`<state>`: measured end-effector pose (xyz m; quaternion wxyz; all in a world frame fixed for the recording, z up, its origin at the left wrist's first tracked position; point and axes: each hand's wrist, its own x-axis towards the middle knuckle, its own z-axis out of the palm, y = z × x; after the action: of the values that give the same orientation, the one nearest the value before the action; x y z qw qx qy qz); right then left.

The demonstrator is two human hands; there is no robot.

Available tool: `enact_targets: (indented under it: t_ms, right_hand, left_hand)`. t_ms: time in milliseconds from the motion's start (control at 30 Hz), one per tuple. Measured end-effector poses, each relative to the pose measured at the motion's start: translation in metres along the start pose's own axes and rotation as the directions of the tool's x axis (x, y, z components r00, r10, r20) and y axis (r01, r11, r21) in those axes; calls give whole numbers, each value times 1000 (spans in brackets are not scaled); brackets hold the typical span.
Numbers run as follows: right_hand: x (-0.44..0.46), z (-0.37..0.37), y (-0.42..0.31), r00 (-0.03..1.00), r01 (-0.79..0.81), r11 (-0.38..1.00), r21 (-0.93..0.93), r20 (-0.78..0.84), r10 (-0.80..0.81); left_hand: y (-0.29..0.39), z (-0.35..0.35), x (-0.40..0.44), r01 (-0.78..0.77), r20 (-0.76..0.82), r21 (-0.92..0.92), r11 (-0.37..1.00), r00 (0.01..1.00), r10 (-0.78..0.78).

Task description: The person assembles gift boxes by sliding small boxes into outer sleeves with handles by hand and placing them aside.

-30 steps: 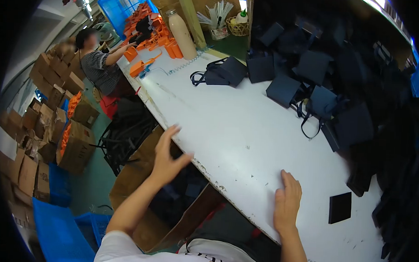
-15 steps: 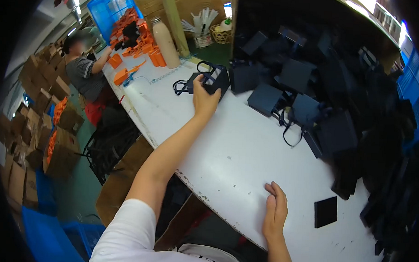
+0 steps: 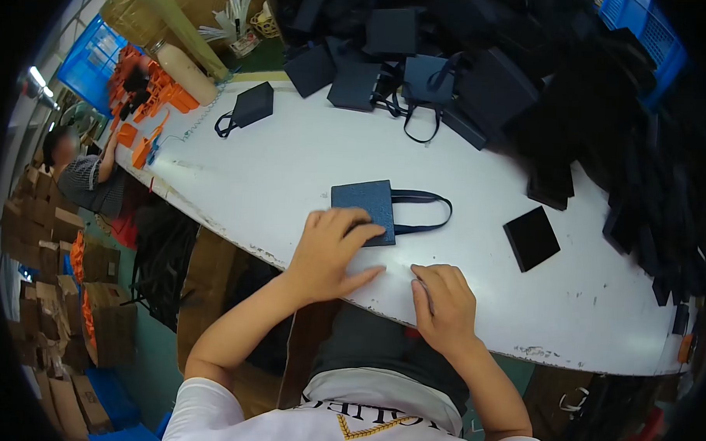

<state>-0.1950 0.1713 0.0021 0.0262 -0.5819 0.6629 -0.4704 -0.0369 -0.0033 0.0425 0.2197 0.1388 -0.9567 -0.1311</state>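
A small navy gift bag (image 3: 361, 197) lies flat on the white table in front of me, its ribbon handles (image 3: 423, 211) stretched out to the right. My left hand (image 3: 325, 251) rests on the bag's near side, fingers spread over it and thumb apart on the table side. Just right of it, near the table's edge, my right hand (image 3: 447, 305) has its fingers curled against the thumb. Whether anything small is pinched there I cannot make out. To the right lies a flat black square piece (image 3: 531, 238), touched by neither hand.
Dark bags (image 3: 394, 31) heap along the back and right of the white table (image 3: 269, 182). Another navy bag (image 3: 254, 104) lies far left. Beyond are a beige bottle (image 3: 185, 73), orange pieces (image 3: 178, 96) and a seated person (image 3: 90, 176). Cardboard boxes (image 3: 105, 313) stand on the floor.
My left hand has come back from the far side of the table, and a navy bag now lies before me. Another bag stays behind there. My right hand's fingers have curled. The view has turned.
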Motion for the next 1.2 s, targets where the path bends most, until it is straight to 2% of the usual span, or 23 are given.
enact_targets:
  t_ms: [100,200,300,400,467,500,533,600,733,800,933,1000,1100,1200]
  right_hand:
    - [-11,-3,6,996,-82,995,62,-19,83]
    - [-14,-4,7,992,-118,986,118,-33,122]
    - [-18,-13,4,995,-84,992,90,-55,89]
    - [-17,-41,10,991,-81,994,-67,-112,74]
    - [-15,-62,27,974,-131,972,-196,-211,88]
    - [-15,-74,37,962,-163,953,-256,-255,96]
    - [-15,-86,46,953,-194,941,-278,-281,114]
    - [-11,-108,67,933,-244,916,-319,-335,132]
    - [6,-132,93,893,-380,890,-252,-349,283]
    - [25,-135,95,908,-321,914,-246,-355,223]
    - [73,-128,88,932,-211,936,-280,-346,107]
    - [101,-122,83,947,-136,942,-308,-319,33]
    - [148,-110,78,929,134,859,-494,-239,-282]
    - [189,-95,72,919,156,761,-629,-190,-346]
  left_hand:
    - [-11,10,41,-20,-124,117,993,992,35]
    - [-12,15,94,59,122,305,951,987,-100]
    - [-19,23,125,32,431,460,887,866,-255]
    - [-26,30,128,-3,417,435,901,887,-198]
    - [-23,17,119,120,273,172,978,948,-164]
    - [-18,6,115,229,255,-50,972,944,-210]
    - [-13,-3,109,324,247,-270,907,934,-260]
    - [-13,-14,85,232,194,-468,853,968,-157]
    - [-21,-18,34,288,148,-438,852,957,-248]
    - [-28,-12,15,329,168,-376,866,944,-285]
    - [-29,-10,4,220,197,-250,943,965,-173]
    - [-25,-13,8,263,232,-213,941,949,-212]
    - [-34,-10,8,238,209,-150,960,956,-205]
    - [-33,-10,11,211,192,-158,965,965,-180]
